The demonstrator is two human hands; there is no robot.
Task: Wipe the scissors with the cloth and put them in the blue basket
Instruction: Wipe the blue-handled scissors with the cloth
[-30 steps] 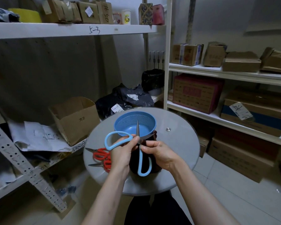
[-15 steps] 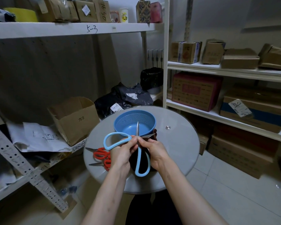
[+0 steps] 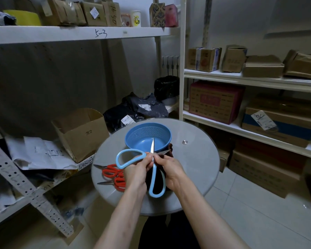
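Observation:
I hold a pair of light-blue-handled scissors (image 3: 153,177) over the near half of the round table, blades spread, one tip pointing up over the blue basket (image 3: 132,141). My left hand (image 3: 136,172) grips them at the pivot, with one handle loop sticking out to the left. My right hand (image 3: 171,169) holds a dark cloth (image 3: 149,180) behind the scissors and pinches it against the base of the blades. The basket stands just beyond my hands with nothing in it.
Two pairs of red-handled scissors (image 3: 113,172) lie on the grey round table (image 3: 196,159) left of my left hand. White shelving with cardboard boxes stands left and right. An open box (image 3: 81,133) sits on the left shelf.
My right hand has slid up from the lower handle to the pivot, its fingers now meeting my left hand's at the base of the blades. The scissors stay in place.

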